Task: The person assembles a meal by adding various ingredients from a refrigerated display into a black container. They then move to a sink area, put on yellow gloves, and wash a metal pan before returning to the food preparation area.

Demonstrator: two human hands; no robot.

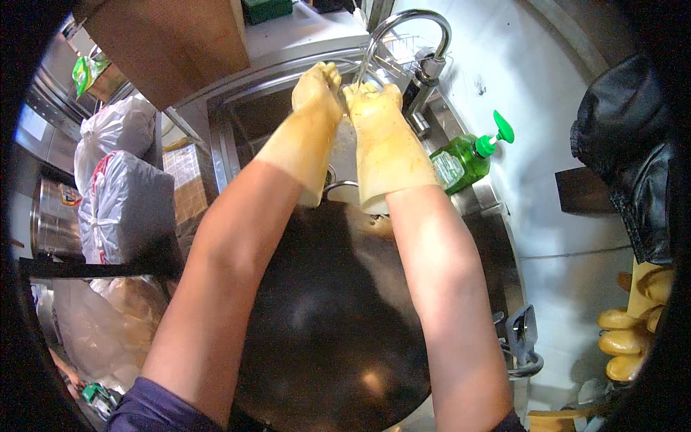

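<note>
Both my hands wear long yellow rubber gloves and reach forward over a steel sink (224, 147). My left hand (317, 88) is closed, its fingers curled in. Right beside it, just under the spout of a chrome gooseneck faucet (432, 66), is my right hand (373, 106), fingers bent too. Whether either hand holds anything is hidden by the gloves. Water seems to run down by the gloves. Below my forearms a large dark wok (324, 302) fills the near side, with a ring handle (342, 184) at its far rim.
Right of the faucet stands a green pump soap bottle (464, 164). White plastic bags (129, 209) sit at the left, near a brown board (165, 50). Along the right wall hang a black shiny cover (622, 137) and yellow gloves (622, 342).
</note>
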